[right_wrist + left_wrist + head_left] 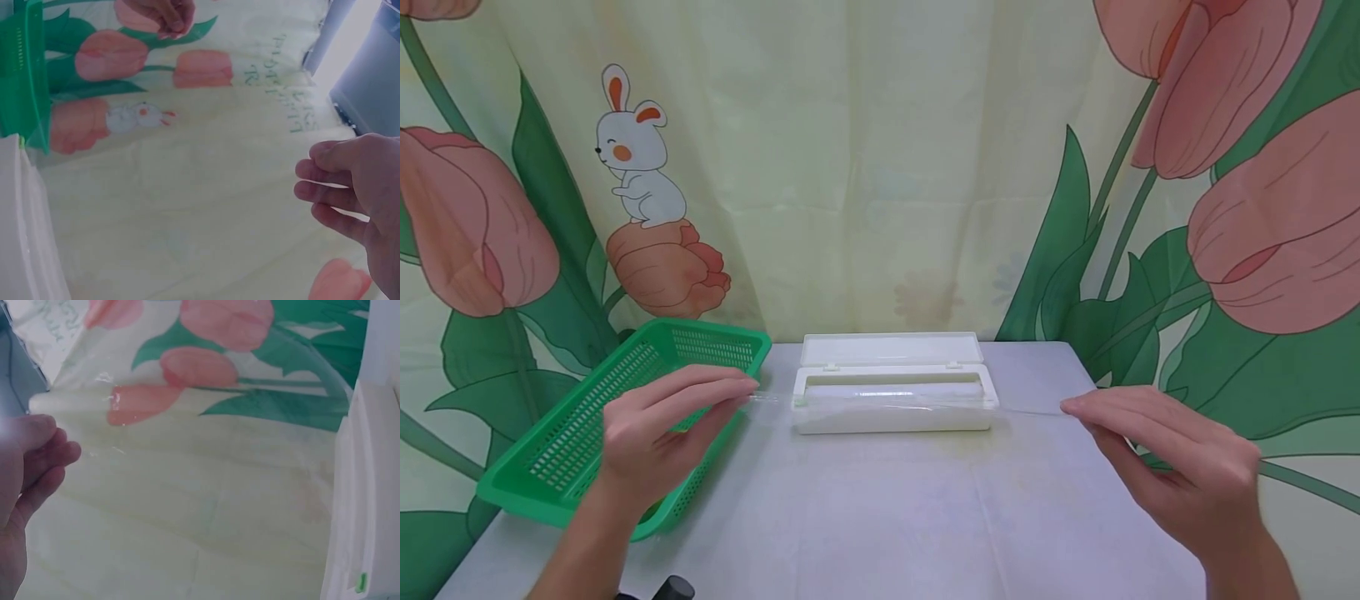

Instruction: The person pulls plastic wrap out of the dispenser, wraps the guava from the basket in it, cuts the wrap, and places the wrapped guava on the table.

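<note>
Left of the oblong white box (895,423) slants a green, lattice-walled plastic basket (700,324); between them, the left hand (658,427) pinches clear, glossy film (917,406). The film spans the open-lidded box. Right of the box, the right hand (1195,450) pinches the film's other end.

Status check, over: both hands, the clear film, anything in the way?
Left hand and right hand pinching clear film. Film stretched between them, by open white dispenser. Green basket on left hand's side, might crowd it.

White box (895,420), green basket (580,433)
</note>
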A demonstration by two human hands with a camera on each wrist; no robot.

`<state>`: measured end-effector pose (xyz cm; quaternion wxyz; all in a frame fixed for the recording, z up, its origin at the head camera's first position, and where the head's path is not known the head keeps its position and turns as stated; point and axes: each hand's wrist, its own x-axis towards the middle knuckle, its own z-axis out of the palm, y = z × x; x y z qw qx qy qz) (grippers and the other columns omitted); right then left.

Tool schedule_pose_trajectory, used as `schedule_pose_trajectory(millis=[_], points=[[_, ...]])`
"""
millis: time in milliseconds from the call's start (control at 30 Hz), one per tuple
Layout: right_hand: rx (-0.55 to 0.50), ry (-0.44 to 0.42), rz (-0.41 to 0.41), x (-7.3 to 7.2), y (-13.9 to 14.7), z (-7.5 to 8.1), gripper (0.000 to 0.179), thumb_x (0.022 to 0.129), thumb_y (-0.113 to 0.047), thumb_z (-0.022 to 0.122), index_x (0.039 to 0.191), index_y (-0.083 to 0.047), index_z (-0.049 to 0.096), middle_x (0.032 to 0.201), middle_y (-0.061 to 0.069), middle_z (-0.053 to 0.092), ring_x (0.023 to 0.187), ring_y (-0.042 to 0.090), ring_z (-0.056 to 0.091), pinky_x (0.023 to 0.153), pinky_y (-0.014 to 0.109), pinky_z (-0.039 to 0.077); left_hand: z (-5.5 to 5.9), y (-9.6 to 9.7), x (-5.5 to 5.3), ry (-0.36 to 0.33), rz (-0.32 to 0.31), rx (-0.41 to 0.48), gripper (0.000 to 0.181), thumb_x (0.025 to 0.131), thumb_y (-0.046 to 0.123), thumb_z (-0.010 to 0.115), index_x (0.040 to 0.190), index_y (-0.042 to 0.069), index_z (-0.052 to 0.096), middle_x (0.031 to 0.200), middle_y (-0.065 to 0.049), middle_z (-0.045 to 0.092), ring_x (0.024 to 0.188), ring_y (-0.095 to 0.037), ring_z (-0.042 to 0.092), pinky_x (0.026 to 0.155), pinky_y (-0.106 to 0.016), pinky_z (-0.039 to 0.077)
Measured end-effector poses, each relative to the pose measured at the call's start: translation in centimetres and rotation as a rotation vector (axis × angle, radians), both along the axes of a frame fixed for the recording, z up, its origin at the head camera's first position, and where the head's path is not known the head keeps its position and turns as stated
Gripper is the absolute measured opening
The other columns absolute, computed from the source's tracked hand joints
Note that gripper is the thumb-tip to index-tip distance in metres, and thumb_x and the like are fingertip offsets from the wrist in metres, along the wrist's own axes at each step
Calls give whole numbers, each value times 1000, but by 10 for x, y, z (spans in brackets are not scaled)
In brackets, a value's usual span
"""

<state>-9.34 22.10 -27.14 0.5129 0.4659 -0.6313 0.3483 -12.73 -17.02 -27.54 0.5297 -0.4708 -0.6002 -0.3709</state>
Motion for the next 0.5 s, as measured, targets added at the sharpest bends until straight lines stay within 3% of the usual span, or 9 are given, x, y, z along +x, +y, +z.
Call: schedule_pose_trajectory(millis=[200, 500], points=[[19, -30, -23, -2, -6, 4, 23, 91, -10, 66, 80, 10, 72, 77, 13, 72, 80, 12, 68, 90, 13, 50, -4, -1, -1, -38, 27, -26, 25, 88, 16, 71, 77, -5, 74, 75, -9, 72, 73, -12, 69, 84, -11, 52], [25, -40, -19, -11, -5, -5, 22, 91, -9, 65, 80, 9, 72, 77, 12, 73, 79, 11, 67, 89, 12, 50, -16, -5, -3, -98, 98, -86, 27, 90, 22, 68, 80, -2, 75, 76, -7, 71, 76, -9, 68, 86, -8, 50]])
